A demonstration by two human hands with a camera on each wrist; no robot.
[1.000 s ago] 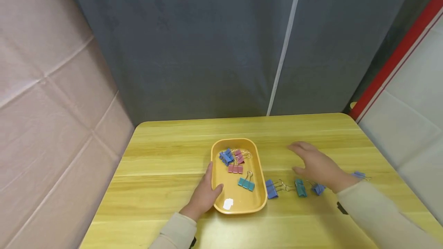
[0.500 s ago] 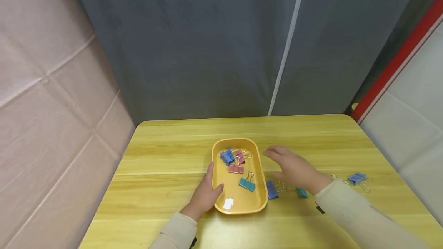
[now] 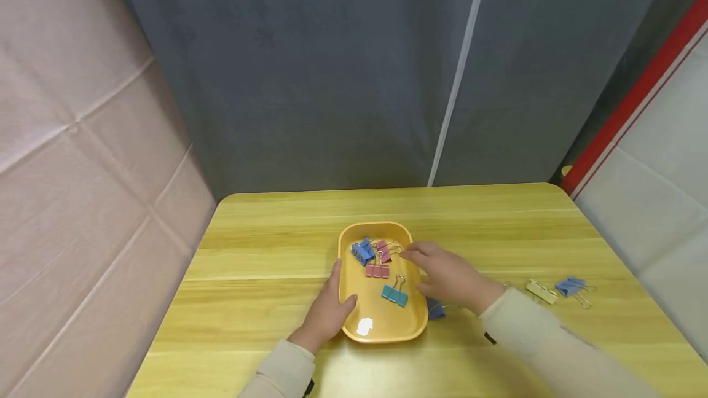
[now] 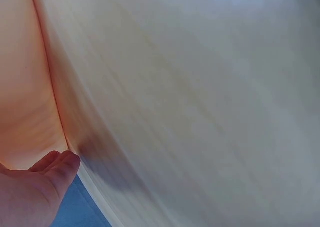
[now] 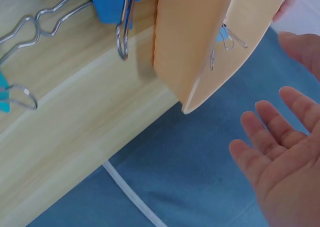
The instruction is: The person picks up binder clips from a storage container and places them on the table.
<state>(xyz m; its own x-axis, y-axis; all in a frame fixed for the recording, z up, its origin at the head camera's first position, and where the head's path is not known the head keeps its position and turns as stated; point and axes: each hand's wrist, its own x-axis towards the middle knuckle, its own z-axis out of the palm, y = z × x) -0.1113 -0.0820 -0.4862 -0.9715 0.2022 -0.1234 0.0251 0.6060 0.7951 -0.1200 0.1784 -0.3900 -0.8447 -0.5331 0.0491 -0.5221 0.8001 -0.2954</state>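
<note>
A yellow tray (image 3: pixel 381 324) lies on the table with blue binder clips (image 3: pixel 362 252), pink binder clips (image 3: pixel 377 271) and a teal binder clip (image 3: pixel 394 295) inside. My left hand (image 3: pixel 323 312) holds its left side, thumb over the rim and fingers along the outer wall. In the left wrist view, the left fingertips (image 4: pixel 70 159) touch that wall. My right hand (image 3: pixel 448 275) overlaps the right rim, fingers extended and holding nothing; the right wrist view shows the palm (image 5: pixel 295 177) bare. A blue binder clip (image 3: pixel 436 309) lies against the tray's right side, partly hidden by that hand.
Farther right on the table lie a pale yellow binder clip (image 3: pixel 542 292) and another blue one (image 3: pixel 572 286). A teal clip (image 5: pixel 4 94) shows at the right wrist view's left edge. A dark grey curtain (image 3: pixel 332 78) hangs behind the table.
My right hand has moved left from above the loose clips to the tray's right rim, uncovering the pale yellow and far blue clips. The left hand and tray stay in place.
</note>
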